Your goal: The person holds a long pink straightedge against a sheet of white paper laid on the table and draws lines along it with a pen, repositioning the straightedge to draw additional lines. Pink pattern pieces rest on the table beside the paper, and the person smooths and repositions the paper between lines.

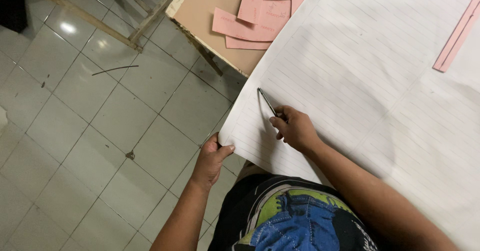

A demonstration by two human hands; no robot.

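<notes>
A large white ruled paper sheet (360, 66) covers the table and hangs over its near left edge. My left hand (210, 158) grips the overhanging corner of that sheet from below, thumb on top. My right hand (295, 127) rests on the sheet close to that corner and holds a dark pen (266, 101), whose tip points up and left onto the paper.
Several pink card pieces (255, 16) lie on the bare brown tabletop (200, 6) beyond the sheet. A pink strip (457, 36) lies on the sheet at right. Wooden table legs (125, 26) stand on the grey tiled floor (90, 131) at left.
</notes>
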